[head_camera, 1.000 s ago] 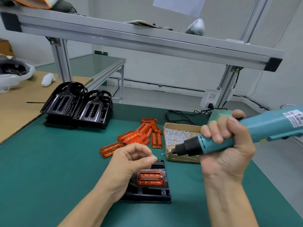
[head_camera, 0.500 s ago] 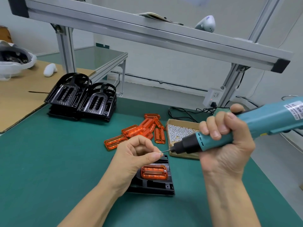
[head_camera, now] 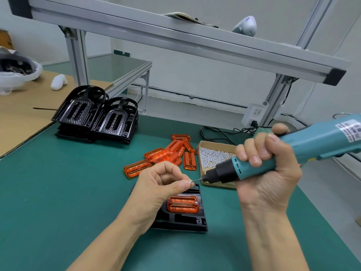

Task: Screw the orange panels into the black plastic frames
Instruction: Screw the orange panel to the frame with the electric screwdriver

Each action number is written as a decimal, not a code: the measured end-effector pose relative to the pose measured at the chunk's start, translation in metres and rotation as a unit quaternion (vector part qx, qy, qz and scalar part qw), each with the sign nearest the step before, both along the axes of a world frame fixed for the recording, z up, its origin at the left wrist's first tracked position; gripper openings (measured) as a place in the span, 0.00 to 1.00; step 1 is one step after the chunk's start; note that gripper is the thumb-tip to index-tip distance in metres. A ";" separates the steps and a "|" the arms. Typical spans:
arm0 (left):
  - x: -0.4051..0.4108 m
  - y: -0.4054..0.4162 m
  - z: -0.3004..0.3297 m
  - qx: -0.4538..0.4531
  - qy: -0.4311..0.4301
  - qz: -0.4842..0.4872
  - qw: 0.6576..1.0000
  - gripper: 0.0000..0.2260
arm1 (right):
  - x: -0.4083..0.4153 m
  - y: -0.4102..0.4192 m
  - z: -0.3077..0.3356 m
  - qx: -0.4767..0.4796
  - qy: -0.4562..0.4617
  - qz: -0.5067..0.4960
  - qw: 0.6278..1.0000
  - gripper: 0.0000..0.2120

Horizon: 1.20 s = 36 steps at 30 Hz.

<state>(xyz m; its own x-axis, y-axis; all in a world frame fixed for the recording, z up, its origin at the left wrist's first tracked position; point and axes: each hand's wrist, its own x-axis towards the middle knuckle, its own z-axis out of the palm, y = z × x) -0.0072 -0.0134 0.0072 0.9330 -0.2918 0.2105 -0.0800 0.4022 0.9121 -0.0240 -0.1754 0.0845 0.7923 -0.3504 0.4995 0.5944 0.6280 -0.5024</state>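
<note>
A black plastic frame (head_camera: 187,222) lies on the green mat at the centre, with an orange panel (head_camera: 182,204) seated in it. Above the frame my left hand (head_camera: 160,188) pinches a small screw (head_camera: 190,181) between thumb and forefinger. My right hand (head_camera: 267,173) grips a teal electric screwdriver (head_camera: 293,151), held nearly level, and its bit tip touches the screw. A pile of loose orange panels (head_camera: 168,155) lies behind the frame. The left part of the frame is hidden by my left hand.
A cardboard box of screws (head_camera: 214,153) sits right of the orange pile. Two stacks of black frames (head_camera: 97,116) stand at the back left. An aluminium shelf beam (head_camera: 175,38) crosses overhead. A power strip (head_camera: 254,114) and cables lie at the back right.
My left hand has brought the screw up to the screwdriver bit, and the two now meet. The view has shifted slightly; the frame and panel have not moved.
</note>
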 end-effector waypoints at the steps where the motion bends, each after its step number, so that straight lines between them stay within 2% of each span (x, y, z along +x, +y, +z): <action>1: 0.000 0.000 -0.001 0.001 0.000 0.002 1.000 0.10 | 0.000 0.000 0.000 0.000 -0.001 0.001 1.000 0.09; 8: 0.001 -0.003 -0.004 0.026 -0.023 0.017 0.999 0.09 | 0.001 0.002 -0.004 -0.047 -0.023 0.018 0.998 0.10; 13: 0.001 0.000 -0.006 0.027 -0.036 0.030 0.999 0.08 | 0.005 0.005 -0.010 -0.003 -0.019 0.014 1.000 0.09; 19: 0.003 0.000 -0.006 0.033 -0.028 0.023 0.999 0.07 | 0.008 0.003 -0.011 -0.002 -0.007 0.017 1.000 0.09; 23: 0.003 0.004 -0.004 0.068 -0.038 0.014 0.997 0.12 | 0.009 0.001 -0.010 -0.002 -0.006 0.019 1.000 0.09; 27: 0.008 0.011 0.000 0.100 -0.053 0.097 0.989 0.11 | 0.010 -0.002 -0.007 -0.014 -0.002 0.013 1.000 0.09; 31: 0.020 0.025 -0.006 0.265 -0.044 0.235 0.934 0.10 | 0.014 -0.002 -0.010 -0.059 0.023 0.019 0.998 0.10; 36: 0.021 0.026 -0.016 0.416 -0.035 0.169 0.893 0.10 | 0.021 0.011 -0.021 -0.112 0.064 0.025 0.991 0.10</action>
